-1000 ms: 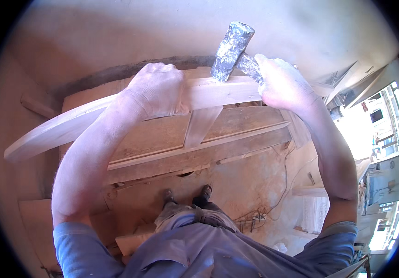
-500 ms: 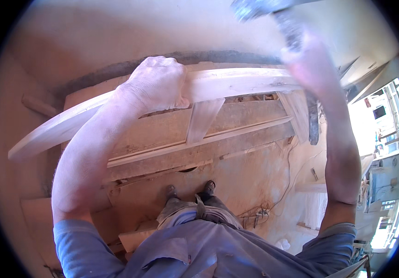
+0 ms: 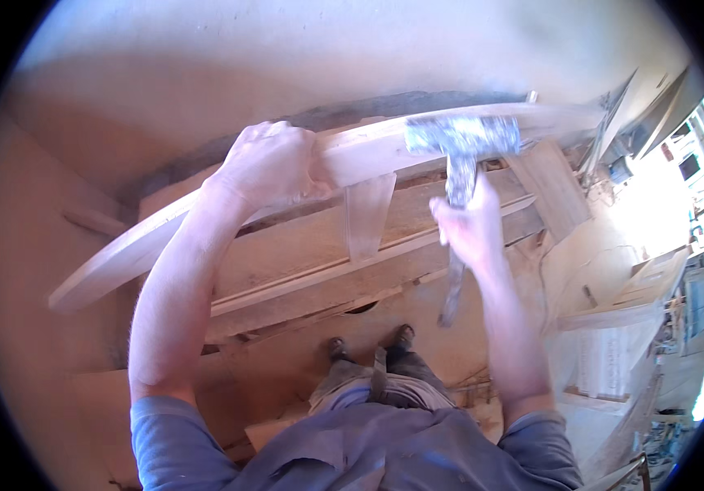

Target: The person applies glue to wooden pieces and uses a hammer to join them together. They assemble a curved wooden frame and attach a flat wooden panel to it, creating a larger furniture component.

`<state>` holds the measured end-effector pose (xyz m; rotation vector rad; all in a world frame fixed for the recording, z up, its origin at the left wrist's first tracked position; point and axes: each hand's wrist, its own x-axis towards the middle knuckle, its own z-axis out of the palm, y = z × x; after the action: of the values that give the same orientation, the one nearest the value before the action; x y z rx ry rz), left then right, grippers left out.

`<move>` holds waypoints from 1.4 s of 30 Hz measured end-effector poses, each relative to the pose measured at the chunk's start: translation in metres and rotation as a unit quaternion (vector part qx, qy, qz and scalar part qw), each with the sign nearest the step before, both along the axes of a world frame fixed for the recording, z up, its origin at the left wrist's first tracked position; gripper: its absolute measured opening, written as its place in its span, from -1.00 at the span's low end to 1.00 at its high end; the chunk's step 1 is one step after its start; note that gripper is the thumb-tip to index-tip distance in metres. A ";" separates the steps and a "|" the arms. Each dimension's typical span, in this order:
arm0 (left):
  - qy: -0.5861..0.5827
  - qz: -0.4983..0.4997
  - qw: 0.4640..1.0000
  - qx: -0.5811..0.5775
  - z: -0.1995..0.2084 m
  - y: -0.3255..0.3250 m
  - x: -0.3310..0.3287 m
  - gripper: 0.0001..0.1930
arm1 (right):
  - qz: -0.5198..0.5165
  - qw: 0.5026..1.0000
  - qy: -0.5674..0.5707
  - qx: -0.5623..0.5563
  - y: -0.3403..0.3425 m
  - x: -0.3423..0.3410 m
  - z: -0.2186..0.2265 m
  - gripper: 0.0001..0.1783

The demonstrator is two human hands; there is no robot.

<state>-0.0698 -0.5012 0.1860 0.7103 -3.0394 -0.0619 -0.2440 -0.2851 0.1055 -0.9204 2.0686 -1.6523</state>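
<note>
A long pale wooden board point(image 3: 364, 154) runs across the view, bent by the lens. My left hand point(image 3: 274, 164) is closed over its upper edge, left of the middle. In my right hand point(image 3: 474, 225) is a hammer point(image 3: 462, 135) with a thick, double-faced, whitish-grey head; its handle sticks out below my fist. The hammer head overlaps the board to the right of my left hand; I cannot tell whether they touch. Below the board, a short wooden crosspiece point(image 3: 368, 217) reaches down to a thin wooden rail point(image 3: 303, 284).
A wall point(image 3: 303, 49) rises behind the board. Another wide crosspiece point(image 3: 550, 190) stands at the right, near boards leaning by the wall point(image 3: 618, 114). A wooden panel piece point(image 3: 605, 360) lies at the lower right. My feet point(image 3: 403, 335) are on the dusty floor before the frame.
My right hand has brought the hammer down from the upper right to over the board. My left hand keeps its hold on the board. The whole view has shifted and tilted a little.
</note>
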 end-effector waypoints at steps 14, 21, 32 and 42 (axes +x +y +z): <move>0.122 0.165 0.970 -0.132 -0.043 -0.003 -0.043 -0.21 | 0.111 0.877 -0.463 -0.068 0.078 0.021 -0.283 -0.65; 0.160 0.158 0.970 -0.089 -0.074 -0.030 -0.055 -0.17 | 0.203 0.896 -0.396 0.006 0.052 0.090 -0.392 -0.48; 0.199 0.126 0.970 -0.066 -0.078 -0.101 -0.027 -0.10 | 0.385 0.885 -0.263 -0.007 0.007 0.155 -0.378 -0.38; 0.120 0.157 0.971 -0.133 -0.071 -0.032 -0.041 -0.13 | 0.411 0.898 -0.151 -0.029 -0.032 0.172 -0.358 -0.44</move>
<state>-0.1104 -0.5336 0.1148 1.0580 -2.6031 0.2424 -0.0716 -0.3171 -0.2523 -1.2307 1.1604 -1.2700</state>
